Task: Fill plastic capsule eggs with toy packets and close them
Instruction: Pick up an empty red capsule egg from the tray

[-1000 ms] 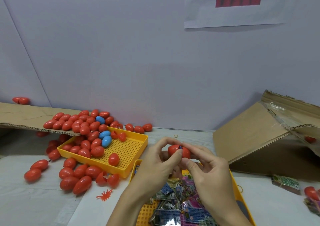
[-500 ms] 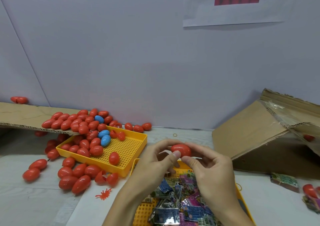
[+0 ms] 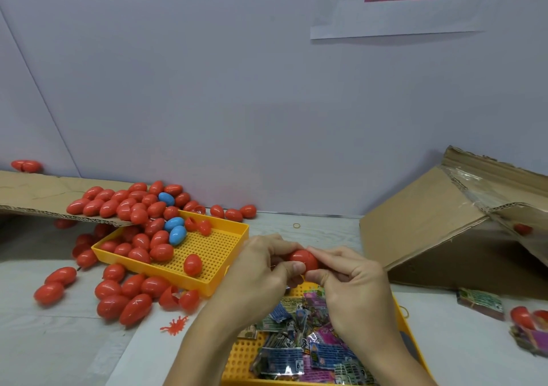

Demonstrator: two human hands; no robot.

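Observation:
A closed red capsule egg (image 3: 304,258) is held between both hands above the near yellow tray (image 3: 406,331). My left hand (image 3: 261,270) pinches its left end with thumb and fingers. My right hand (image 3: 353,285) pinches its right end. Several shiny toy packets (image 3: 299,344) lie heaped in that tray under my wrists. A second yellow tray (image 3: 213,255) at the left holds several red eggs and two blue eggs (image 3: 175,230).
More red eggs (image 3: 124,293) lie scattered on the table left of the trays and on a cardboard flap (image 3: 32,193). A tipped cardboard box (image 3: 439,225) stands at the right. Loose packets (image 3: 480,299) and red egg halves (image 3: 522,316) lie at the right edge.
The egg showed a packet at its seam one second ago; now it looks closed. Both hands have kept hold of it and lowered slightly toward the tray.

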